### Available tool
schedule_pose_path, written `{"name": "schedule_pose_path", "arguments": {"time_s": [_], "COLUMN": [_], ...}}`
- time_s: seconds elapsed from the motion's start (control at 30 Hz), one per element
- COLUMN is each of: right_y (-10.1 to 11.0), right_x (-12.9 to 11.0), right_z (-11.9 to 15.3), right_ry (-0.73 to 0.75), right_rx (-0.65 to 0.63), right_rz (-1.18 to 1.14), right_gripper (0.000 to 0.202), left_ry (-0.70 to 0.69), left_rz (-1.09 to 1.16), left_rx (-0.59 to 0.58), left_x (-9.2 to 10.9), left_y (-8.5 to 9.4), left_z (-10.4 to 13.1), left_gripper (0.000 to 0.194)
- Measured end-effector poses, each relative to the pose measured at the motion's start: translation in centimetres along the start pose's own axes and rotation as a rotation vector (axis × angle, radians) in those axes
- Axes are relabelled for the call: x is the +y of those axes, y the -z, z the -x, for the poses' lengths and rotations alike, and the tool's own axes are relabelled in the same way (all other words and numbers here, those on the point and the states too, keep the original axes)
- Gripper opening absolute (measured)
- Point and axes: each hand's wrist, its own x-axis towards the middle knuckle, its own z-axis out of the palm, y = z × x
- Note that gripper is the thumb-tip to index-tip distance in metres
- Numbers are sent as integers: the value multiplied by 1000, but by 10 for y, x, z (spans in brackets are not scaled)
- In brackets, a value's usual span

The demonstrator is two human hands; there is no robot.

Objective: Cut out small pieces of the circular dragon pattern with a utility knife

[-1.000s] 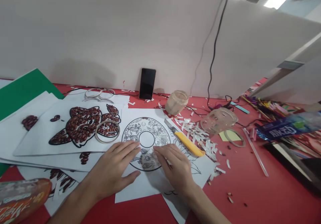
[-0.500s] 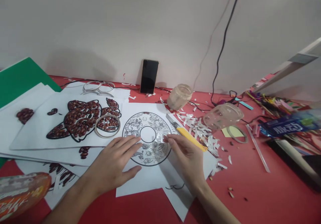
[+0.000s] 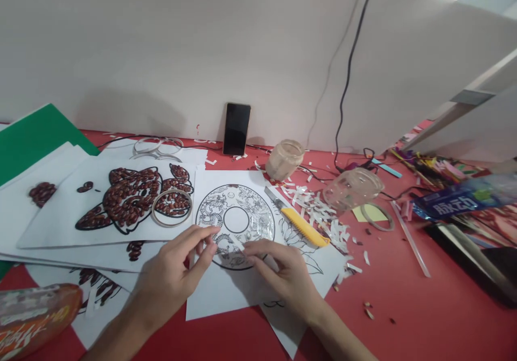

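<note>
A white sheet carries a printed ring drawing [image 3: 208, 199] with dragon and bird figures. Over its right side lies a shiny clear piece of film [image 3: 260, 223]. My right hand [image 3: 283, 266] pinches a small white strip [image 3: 236, 241] above the ring's lower part. To the left, my left hand [image 3: 177, 264] hovers at the ring's lower left edge. Its thumb and index finger are bent towards each other with a small gap, the other fingers curled behind, and I see nothing between them. A yellow utility knife [image 3: 305, 225] rests just right of the ring, blade towards the back.
Bean-covered drawings [image 3: 133, 196] with a tape ring [image 3: 155, 218] are at left, near an orange-brown package [image 3: 36, 318]. A phone [image 3: 237, 129] leans on the wall. Two jars [image 3: 285, 161] stand behind paper scraps [image 3: 313, 199]. A blue package [image 3: 464, 199] and clear tube [image 3: 412, 242] lie at right.
My right hand has moved down and left from the ring's right side, now with a white strip in its fingers. My left hand's outstretched fingers have curled in. The view has shifted slightly.
</note>
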Motion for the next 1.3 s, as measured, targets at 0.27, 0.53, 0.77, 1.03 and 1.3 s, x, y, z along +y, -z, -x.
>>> {"name": "schedule_pose_path", "arguments": {"time_s": [0.27, 0.53, 0.77, 1.03, 1.3], "right_y": [-5, -6, -3, -2, 0], "right_x": [2, 1, 9, 19, 13], "right_z": [5, 6, 8, 3, 2], "right_ry": [220, 235, -34, -66, 0], "right_rx": [-143, -155, 174, 281, 233], "right_rz": [37, 34, -27, -15, 77], "right_gripper": [27, 25, 24, 24, 23], "left_ry": [260, 260, 236, 138, 148], "left_rz": [274, 253, 156, -80, -44], "left_rx": [-110, -192, -95, -81, -111], "left_x": [-5, -5, 6, 20, 26], "left_y": [-7, -4, 1, -18, -15], "left_z": [-3, -5, -17, -26, -35], "left_gripper": [26, 27, 29, 24, 28]}}
